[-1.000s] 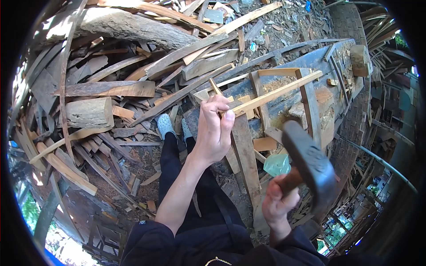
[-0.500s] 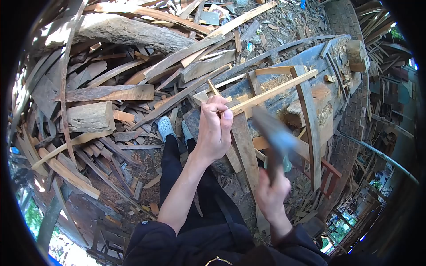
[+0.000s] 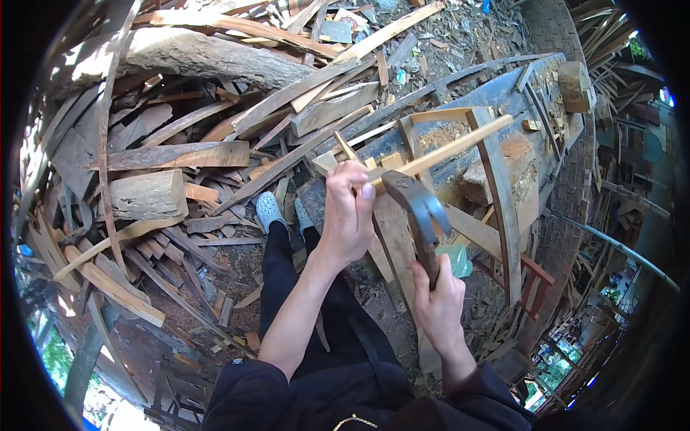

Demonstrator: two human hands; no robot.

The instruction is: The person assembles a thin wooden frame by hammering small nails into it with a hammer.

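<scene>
In my right hand (image 3: 440, 305) is the handle of a claw hammer (image 3: 411, 197), its fingers wrapped round it. The hammer's head lies against a thin wooden strip (image 3: 460, 146), just right of my left fingers. My left hand (image 3: 348, 208) pinches at the near end of that strip; whatever sits between its fingertips is too small to tell. The strip runs up to the right across a wooden frame with a dark curved leg (image 3: 498, 201). Beneath my left hand, the frame's lower boards slant down beside my legs.
A large pile of scrap wood with a thick log (image 3: 194, 54) fills the left side. A short log (image 3: 147, 194) lies below it. Behind the frame are a dark bench (image 3: 496, 90) and a wooden block (image 3: 575, 86). A red slatted piece (image 3: 535, 287) stands at the right.
My right hand has swung the hammer up and left, bringing its head to the strip. My left hand has barely moved.
</scene>
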